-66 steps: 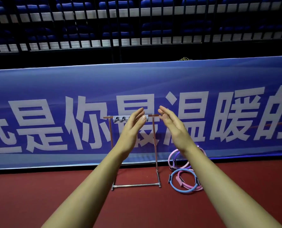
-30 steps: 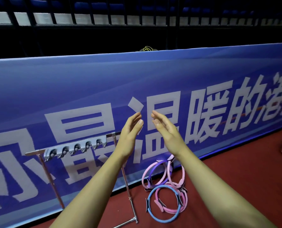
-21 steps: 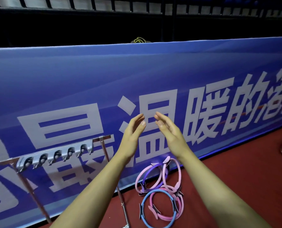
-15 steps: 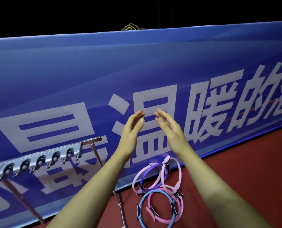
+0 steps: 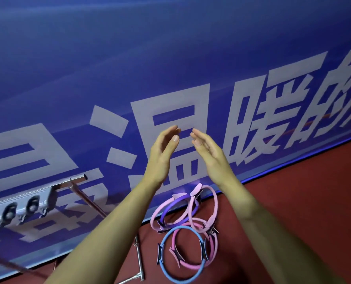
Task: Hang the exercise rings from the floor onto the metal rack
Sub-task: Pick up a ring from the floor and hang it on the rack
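Compared with the frame half a second earlier, my view has dropped and closed in: the dark seating above the banner [image 5: 170,58] has gone, the rings sit nearer the lower middle, and the rack has slid toward the left edge; my hands keep the same raised pose. Exercise rings [image 5: 188,232] lie in a loose heap on the red floor [image 5: 303,201], just beside the foot of the banner. Within the heap, a blue ring [image 5: 164,271] lies flat on the side nearest me, a pink ring [image 5: 193,268] rests partly inside it, and two paler pink rings [image 5: 214,198] and a purple ring [image 5: 177,203] lean tilted behind them, touching one another. To the left of the rings stands the metal rack [image 5: 79,178], its base bar [image 5: 139,261] on the floor just beside the blue ring; its upper rail carries a grey strip of hooks [image 5: 32,203], none of which holds a ring. Above the rings, well apart from them, my left hand [image 5: 163,152] and right hand [image 5: 208,149] are raised with palms facing each other, fingers straight and relaxed, fingertips near but not touching; neither holds anything. Behind both hands runs the blue banner with large pale characters.
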The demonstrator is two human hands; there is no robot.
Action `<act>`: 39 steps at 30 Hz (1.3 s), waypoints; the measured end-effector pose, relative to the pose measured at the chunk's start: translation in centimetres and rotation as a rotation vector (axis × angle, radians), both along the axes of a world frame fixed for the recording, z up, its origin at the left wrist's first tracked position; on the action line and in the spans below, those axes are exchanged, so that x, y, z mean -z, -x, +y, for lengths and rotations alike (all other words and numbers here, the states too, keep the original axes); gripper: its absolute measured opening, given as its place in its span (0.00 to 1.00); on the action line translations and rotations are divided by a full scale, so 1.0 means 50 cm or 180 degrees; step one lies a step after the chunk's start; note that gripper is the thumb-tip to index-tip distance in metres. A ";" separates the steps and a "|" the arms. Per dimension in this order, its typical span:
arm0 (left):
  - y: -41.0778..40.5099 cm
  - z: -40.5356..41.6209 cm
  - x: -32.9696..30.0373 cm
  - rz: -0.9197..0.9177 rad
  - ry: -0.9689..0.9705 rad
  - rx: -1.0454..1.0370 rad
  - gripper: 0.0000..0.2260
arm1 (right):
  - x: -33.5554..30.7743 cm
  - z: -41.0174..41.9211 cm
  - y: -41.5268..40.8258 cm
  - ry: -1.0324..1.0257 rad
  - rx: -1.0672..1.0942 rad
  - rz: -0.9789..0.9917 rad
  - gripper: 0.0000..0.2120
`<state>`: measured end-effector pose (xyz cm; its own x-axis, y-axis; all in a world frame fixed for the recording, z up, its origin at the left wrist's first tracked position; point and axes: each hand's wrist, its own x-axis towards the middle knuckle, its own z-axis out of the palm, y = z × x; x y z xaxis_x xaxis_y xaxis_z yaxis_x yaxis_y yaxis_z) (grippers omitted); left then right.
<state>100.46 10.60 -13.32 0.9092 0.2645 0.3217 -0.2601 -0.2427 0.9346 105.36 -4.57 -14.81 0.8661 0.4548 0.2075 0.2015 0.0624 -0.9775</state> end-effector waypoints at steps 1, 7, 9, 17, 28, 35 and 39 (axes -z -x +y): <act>-0.023 0.003 0.010 0.0003 0.0020 -0.0006 0.21 | 0.011 0.003 -0.022 -0.0002 0.0001 0.0032 0.22; -0.148 0.033 0.088 0.0075 0.0092 0.0020 0.20 | 0.092 0.028 -0.147 -0.0004 0.0042 0.0184 0.24; -0.188 0.046 0.128 0.0111 0.0154 0.0032 0.20 | 0.139 0.038 -0.188 0.0001 0.0102 0.0259 0.21; -0.329 0.092 0.325 0.0328 0.0403 0.0135 0.19 | 0.431 0.105 -0.347 0.0153 0.0365 0.0664 0.16; -0.412 0.146 0.722 0.0533 0.0499 0.0051 0.17 | 0.924 0.169 -0.444 0.0739 0.0701 0.1267 0.18; -0.396 0.188 0.950 0.0811 0.0695 0.0060 0.16 | 1.265 0.217 -0.438 0.1190 0.0923 0.1832 0.16; -0.387 0.220 1.022 0.0832 0.0689 0.0121 0.16 | 1.397 0.257 -0.417 0.1265 0.1126 0.2198 0.18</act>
<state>119.81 21.58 -64.41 0.9640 0.2654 0.0165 -0.0099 -0.0261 0.9996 126.20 8.29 -84.68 0.8438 0.0626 -0.5330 -0.5011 -0.2635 -0.8243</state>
